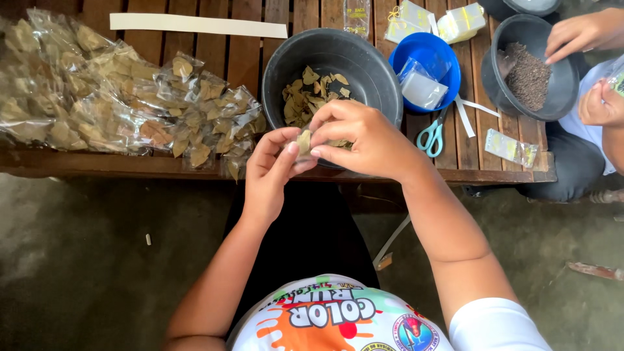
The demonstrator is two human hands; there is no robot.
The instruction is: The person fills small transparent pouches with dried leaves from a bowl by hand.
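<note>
Together, pinching a small clear packet of dried leaves between left hand and right hand, fingers closed narrow, just above the black bowl at the bench's near edge, catching spills.

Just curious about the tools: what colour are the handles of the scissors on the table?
The scissors have light teal-green handles, seen in the head view.

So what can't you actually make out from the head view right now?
- Small packet: mostly covered by the left hand and right hand; whether it is sealed cannot be told.
- Black bowl of dried leaves: its near rim is hidden behind both hands.
- Scissors: blades hidden under the blue bowl.
- Second dark bowl: partly covered by another person's hand.
</note>
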